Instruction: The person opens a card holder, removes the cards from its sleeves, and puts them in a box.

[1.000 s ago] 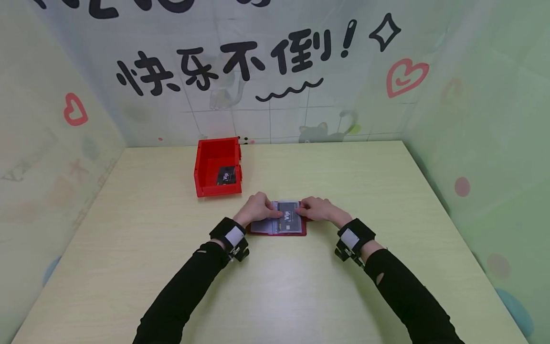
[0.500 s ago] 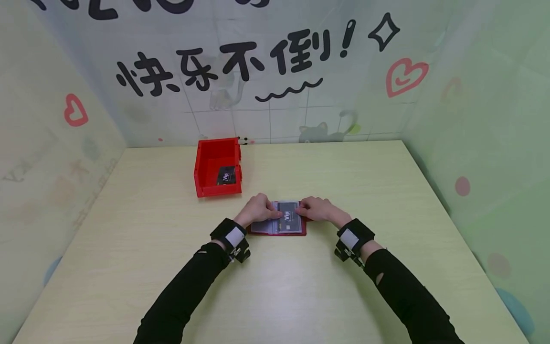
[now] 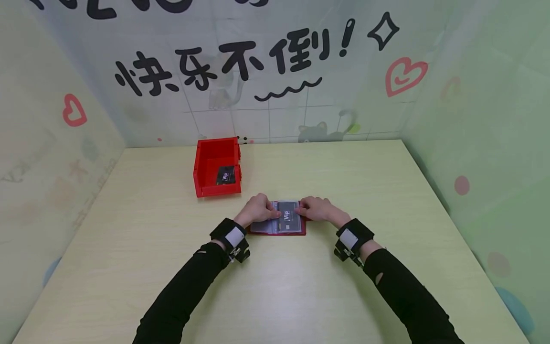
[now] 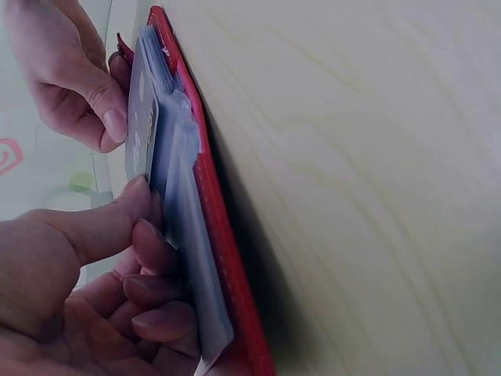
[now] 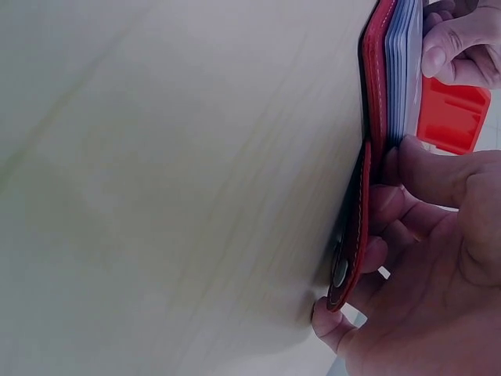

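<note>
A red card holder (image 3: 279, 234) lies open on the table, its clear plastic sleeves (image 4: 192, 243) spread to the left and stacked at the right. On the right-hand stack is a dark card (image 3: 288, 225) marked "Vip". My left hand (image 3: 256, 209) pinches the card's left edge between thumb and bent fingers. From the other side my right hand (image 3: 320, 210) holds the card holder's right side, the thumb on the edge of the sleeve stack and the fingers by the red strap (image 5: 356, 235) with its metal snap. Whether the card is inside a sleeve, I cannot tell.
A red plastic bin (image 3: 218, 191) stands behind and left of the card holder. Another dark "Vip" card (image 3: 225, 179) lies in it. The pale wooden table (image 3: 275, 286) is bordered by printed walls at the back and both sides.
</note>
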### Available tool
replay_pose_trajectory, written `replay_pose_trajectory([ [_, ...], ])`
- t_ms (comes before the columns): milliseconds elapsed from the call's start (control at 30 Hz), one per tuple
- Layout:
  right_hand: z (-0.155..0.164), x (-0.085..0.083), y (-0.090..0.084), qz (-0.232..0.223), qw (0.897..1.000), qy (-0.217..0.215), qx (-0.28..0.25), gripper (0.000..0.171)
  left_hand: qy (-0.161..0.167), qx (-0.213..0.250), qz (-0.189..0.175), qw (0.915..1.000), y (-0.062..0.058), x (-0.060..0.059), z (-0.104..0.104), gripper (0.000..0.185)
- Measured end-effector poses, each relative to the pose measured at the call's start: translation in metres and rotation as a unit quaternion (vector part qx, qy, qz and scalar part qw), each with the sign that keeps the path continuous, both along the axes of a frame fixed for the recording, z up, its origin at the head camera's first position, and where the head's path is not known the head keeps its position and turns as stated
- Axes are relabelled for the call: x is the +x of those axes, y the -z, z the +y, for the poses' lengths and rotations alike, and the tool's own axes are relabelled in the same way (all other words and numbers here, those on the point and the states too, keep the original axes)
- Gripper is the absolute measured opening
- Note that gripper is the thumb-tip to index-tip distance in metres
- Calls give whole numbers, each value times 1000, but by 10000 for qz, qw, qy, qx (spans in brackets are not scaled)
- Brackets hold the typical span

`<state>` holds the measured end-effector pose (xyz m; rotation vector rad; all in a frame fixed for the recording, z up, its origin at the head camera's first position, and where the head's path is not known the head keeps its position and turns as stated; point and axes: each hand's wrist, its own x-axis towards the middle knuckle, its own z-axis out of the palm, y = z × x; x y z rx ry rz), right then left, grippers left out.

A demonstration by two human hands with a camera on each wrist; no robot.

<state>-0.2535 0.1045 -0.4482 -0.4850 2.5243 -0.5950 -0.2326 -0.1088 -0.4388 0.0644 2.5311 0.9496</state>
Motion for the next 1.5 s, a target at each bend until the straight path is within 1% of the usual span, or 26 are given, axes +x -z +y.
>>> replay_pose_trajectory([
  [233, 0, 0, 0, 9, 10000, -25, -3, 28, 7, 4, 20, 10000, 0, 1, -1, 31],
  [433, 0, 1, 0, 39, 10000, -9, 38, 28, -76, 162, 69, 9998, 0, 3, -2, 29],
  [667, -1, 1, -2, 81, 9999, -50, 110, 29, -230, 158, -67, 9996, -6, 5, 1, 30],
  [833, -1, 2, -4, 24, 9999, -43, 91, 29, -265, 98, -152, 9995, -6, 5, 2, 31],
  [1000, -2, 2, -6, -1, 9999, -23, 109, 29, -220, 52, -228, 9995, -4, 3, 2, 32],
  [1167, -3, 2, -6, 6, 9999, -16, 126, 29, -138, -16, -184, 9997, -2, 2, 2, 32],
  [1333, -3, 1, -4, 54, 9998, -32, 181, 28, -12, -93, -110, 9999, -4, 3, 0, 34],
  [1500, -3, 1, -3, 95, 9998, -37, 157, 28, 41, -95, -89, 9999, -6, 5, 0, 34],
])
